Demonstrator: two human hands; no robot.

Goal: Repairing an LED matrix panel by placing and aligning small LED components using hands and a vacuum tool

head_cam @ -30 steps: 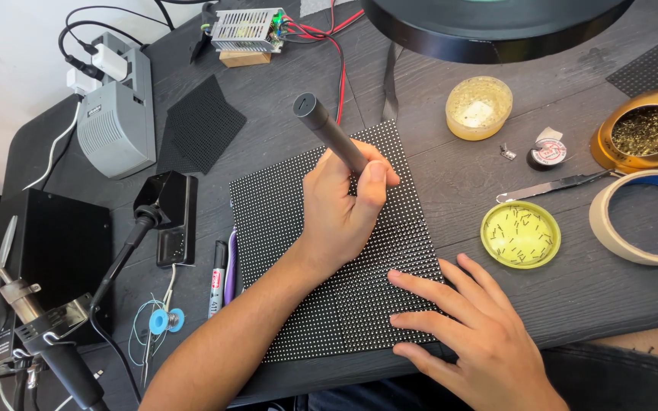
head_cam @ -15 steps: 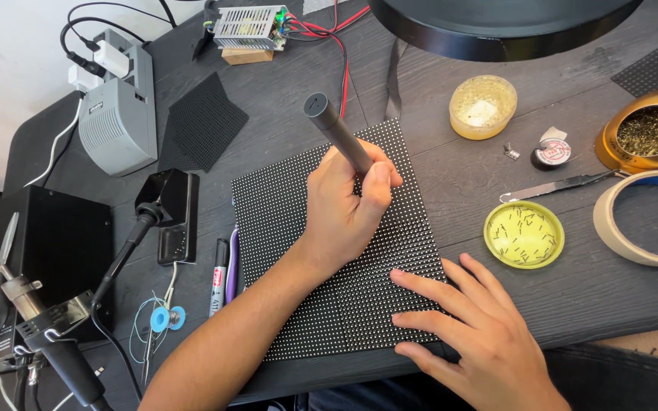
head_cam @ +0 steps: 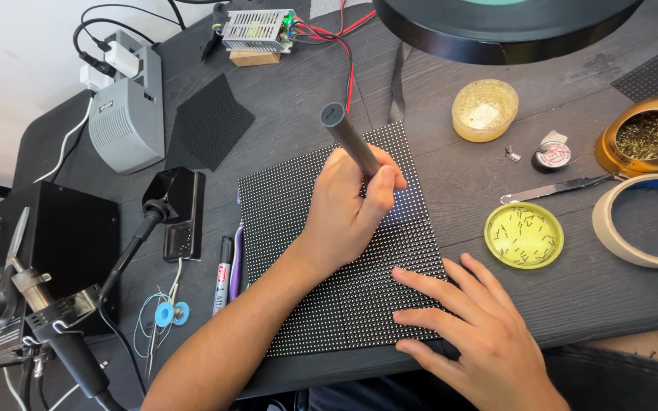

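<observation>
Lying near the middle of the dark counter (head_cam: 496, 160), the dotted panel (head_cam: 298, 228) is bearing both hands. The right hand (head_cam: 462, 327), fingers spread flat, is pressing its near right corner; the left hand (head_cam: 348, 209), grip curled, is pinching a dark pen-shaped tool (head_cam: 348, 137), tilted far-left.

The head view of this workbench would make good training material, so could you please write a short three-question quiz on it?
1. True or false: the left hand holds the dark cylindrical pen-shaped tool over the black dotted LED matrix panel.
2. What does the right hand do? A) lifts the beige tape roll B) rests flat on the panel C) holds the metal tweezers
3. What lies in the shallow yellow round dish?

Key: 1 true; 2 B; 3 many small thin dark pieces.
</observation>
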